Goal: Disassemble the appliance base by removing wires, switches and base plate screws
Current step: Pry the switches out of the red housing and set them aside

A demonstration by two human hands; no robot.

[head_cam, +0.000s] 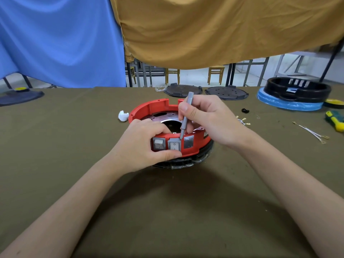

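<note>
On the table, right grip pries (screwdriver) the middle switch.

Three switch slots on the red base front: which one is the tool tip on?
The middle switch: the grey tool in the right hand touches its top right corner. The left switch sits untouched by the left hand; the right slot looks empty.

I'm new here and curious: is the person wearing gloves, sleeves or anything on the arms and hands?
No. The left hand and right hand are bare, with no gloves, rings or watch in view. Both forearms are uncovered as far as the picture shows; no sleeve is visible.
</note>
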